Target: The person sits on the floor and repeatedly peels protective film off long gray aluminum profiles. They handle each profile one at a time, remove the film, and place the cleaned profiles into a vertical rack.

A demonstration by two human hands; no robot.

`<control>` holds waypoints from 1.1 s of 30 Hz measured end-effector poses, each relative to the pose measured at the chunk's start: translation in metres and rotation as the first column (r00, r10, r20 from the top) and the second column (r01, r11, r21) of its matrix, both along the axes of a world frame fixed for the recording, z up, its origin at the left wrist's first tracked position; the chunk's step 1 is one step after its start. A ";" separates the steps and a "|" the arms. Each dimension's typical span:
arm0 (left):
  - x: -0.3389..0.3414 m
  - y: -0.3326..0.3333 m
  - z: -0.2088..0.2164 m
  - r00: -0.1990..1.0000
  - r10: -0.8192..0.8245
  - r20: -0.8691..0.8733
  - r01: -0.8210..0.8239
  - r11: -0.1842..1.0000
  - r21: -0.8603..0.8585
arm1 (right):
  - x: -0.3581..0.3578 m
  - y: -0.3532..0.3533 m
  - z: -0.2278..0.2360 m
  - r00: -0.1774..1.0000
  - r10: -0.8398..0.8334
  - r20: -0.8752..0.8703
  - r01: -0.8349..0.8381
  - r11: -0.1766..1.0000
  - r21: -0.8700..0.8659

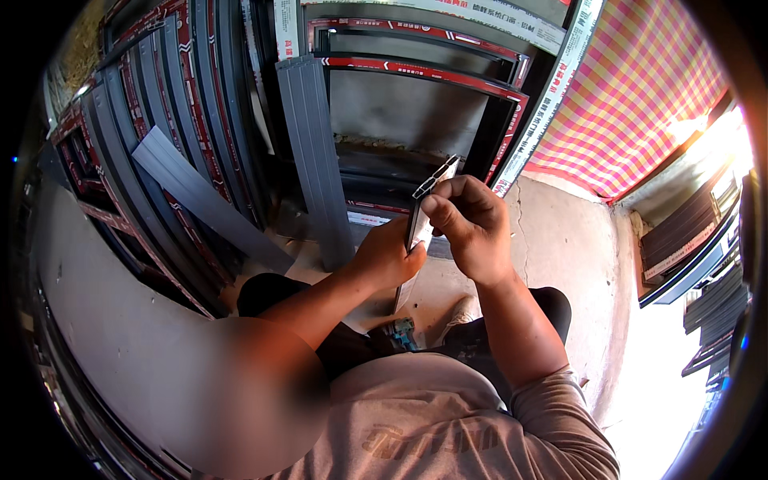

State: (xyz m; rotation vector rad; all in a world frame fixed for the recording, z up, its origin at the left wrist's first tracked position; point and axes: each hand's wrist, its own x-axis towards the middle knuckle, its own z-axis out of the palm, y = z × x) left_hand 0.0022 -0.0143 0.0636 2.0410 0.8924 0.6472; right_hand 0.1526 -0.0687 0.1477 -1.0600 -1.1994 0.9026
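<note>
Upright in front of me is a dark hollow profile (410,230) with a pale face, its open, chambered end tipped up toward me. My left hand (388,254) is closed around it partway down, the thumb lying over the pale side. At the top end, my right hand (478,228) is closed in a pinch, thumb and forefinger pressed together against the profile's edge. Whatever small thing those fingertips hold, if anything, is hidden. The profile's lower end reaches down between my legs, near a teal and black power drill (400,332).
Dark window frames (424,72) with red-printed film stand ahead, a wide grey panel (314,152) leaning on them. Another grey panel (210,196) leans at left before stacked frames (104,152). A checked curtain (632,88) hangs at right, with more dark profiles (680,216) beyond.
</note>
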 end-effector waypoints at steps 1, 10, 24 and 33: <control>0.000 0.000 0.002 1.000 -0.012 0.019 0.012 1.000 0.018 | -0.001 -0.001 0.003 1.000 -0.008 0.013 0.008 1.000 -0.029; 0.008 -0.001 -0.014 0.996 -0.059 0.064 0.047 0.983 0.175 | 0.000 0.000 0.000 0.985 -0.133 0.114 0.125 0.990 0.070; 0.014 0.002 -0.030 0.977 -0.058 0.203 0.025 0.986 0.163 | 0.039 0.002 -0.014 0.934 0.135 -0.332 -0.184 0.975 -0.121; 0.001 0.006 -0.012 0.791 -0.209 0.575 0.450 0.836 -0.314 | 0.015 -0.001 -0.026 0.970 0.233 -0.065 -0.239 0.966 -0.098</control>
